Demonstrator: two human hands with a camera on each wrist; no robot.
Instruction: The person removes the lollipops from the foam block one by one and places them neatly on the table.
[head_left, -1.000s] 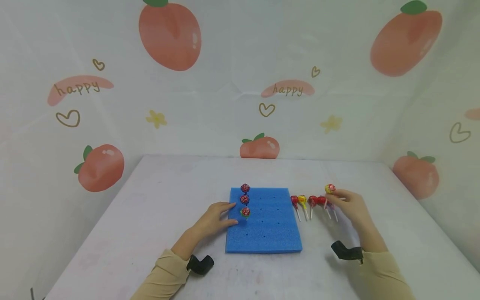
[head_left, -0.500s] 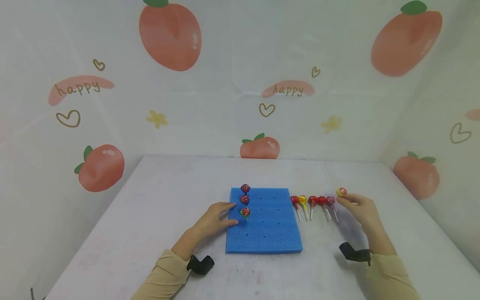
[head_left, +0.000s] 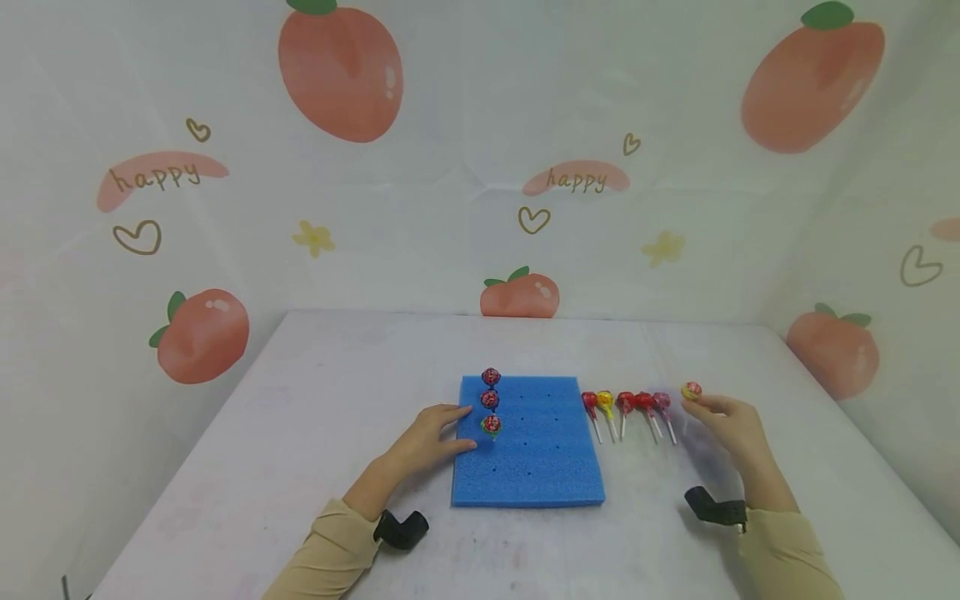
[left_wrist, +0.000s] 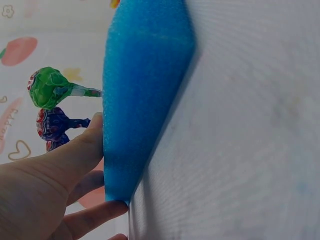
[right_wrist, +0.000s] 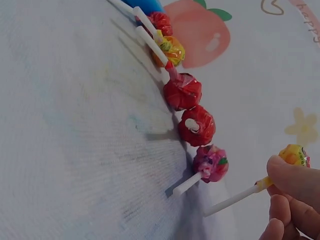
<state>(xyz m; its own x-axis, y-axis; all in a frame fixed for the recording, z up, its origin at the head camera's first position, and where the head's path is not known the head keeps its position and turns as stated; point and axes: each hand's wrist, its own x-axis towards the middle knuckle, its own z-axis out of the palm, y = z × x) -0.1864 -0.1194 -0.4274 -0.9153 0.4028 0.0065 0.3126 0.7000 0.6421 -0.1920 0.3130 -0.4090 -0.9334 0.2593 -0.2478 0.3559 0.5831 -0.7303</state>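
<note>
My left hand (head_left: pixel 426 435) rests with fingers spread on the left edge of a blue foam board (head_left: pixel 540 483). Three lollipops stand upright in the board's left column; the front one has a green wrapper (left_wrist: pixel 47 89), and behind it is one in a dark blue wrapper (left_wrist: pixel 51 123). My right hand (head_left: pixel 735 429) pinches a yellow lollipop (right_wrist: pixel 292 155) just below its candy, between thumb and fingers. Its white stick points down and away from the hand. The held lollipop is off the table, right of a pink-purple lollipop (right_wrist: pixel 212 164).
A row of lollipops lies right of the board: a red one (head_left: pixel 589 400), a yellow one (head_left: pixel 605 400), two more red ones (head_left: pixel 626 402) and the pink-purple one. Small holes dot the foam. A printed cloth backdrop (head_left: pixel 450 250) rises behind the white table (head_left: pixel 360 350).
My right hand has moved right with the yellow lollipop, from over the end of the row to beside it. The left hand and the board have stayed still.
</note>
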